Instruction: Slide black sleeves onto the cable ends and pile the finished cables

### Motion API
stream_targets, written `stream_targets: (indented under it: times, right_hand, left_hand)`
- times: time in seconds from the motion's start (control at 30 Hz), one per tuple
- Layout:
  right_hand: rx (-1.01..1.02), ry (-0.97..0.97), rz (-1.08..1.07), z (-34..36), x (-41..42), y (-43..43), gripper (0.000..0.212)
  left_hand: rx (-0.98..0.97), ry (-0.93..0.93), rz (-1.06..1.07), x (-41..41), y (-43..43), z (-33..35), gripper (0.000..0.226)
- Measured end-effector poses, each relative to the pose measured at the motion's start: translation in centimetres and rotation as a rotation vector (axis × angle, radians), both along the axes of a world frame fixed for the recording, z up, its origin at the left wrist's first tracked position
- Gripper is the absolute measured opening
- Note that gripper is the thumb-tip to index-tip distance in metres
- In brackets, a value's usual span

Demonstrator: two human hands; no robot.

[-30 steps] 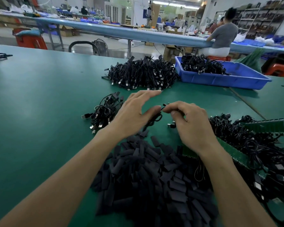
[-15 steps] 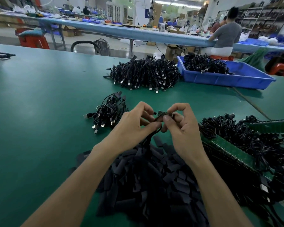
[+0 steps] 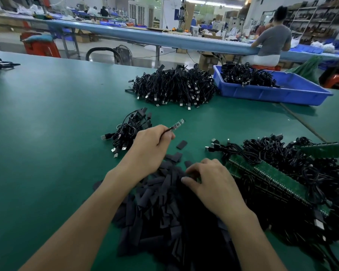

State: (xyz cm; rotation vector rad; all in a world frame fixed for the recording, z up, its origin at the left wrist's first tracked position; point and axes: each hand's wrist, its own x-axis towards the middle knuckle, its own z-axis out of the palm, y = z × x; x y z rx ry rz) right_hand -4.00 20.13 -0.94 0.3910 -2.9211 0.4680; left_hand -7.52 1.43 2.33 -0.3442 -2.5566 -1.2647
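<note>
My left hand [image 3: 152, 145] grips a cable whose bare end, a small green circuit board [image 3: 177, 124], sticks up and to the right above the table. My right hand [image 3: 209, 181] rests with curled fingers on the heap of black sleeves [image 3: 164, 208] in front of me; whether it pinches a sleeve is hidden. A small pile of sleeved cables [image 3: 129, 130] lies just left of my left hand. Unsleeved cables joined to green board strips [image 3: 278, 173] lie at the right.
A large heap of black cables [image 3: 172, 87] lies further back on the green table [image 3: 47, 124], beside a blue tray [image 3: 272, 92] holding more cables. A lone sleeve [image 3: 181, 144] lies between my hands. A person sits at a bench beyond.
My hands have parted. The left hand kept the cable and raised its board end; the right hand dropped down onto the sleeve heap.
</note>
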Motion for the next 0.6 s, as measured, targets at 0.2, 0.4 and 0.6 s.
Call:
stream_targets:
  times: [0.2, 0.4, 0.6]
  right_hand:
    - [0.074, 0.012, 0.017, -0.3, 0.6, -0.6, 0.025]
    - [-0.441, -0.03, 0.052, -0.9, 0.9, 0.0, 0.012]
    - [-0.86, 0.096, -0.061, -1.3, 1.3, 0.9, 0.023]
  left_hand:
    - [-0.085, -0.051, -0.026, 0.0, -0.1, -0.6, 0.036]
    - [-0.087, -0.032, -0.04, -0.1, 0.0, -0.8, 0.03]
    - [-0.06, -0.108, -0.136, -0.2, -0.1, -0.9, 0.03]
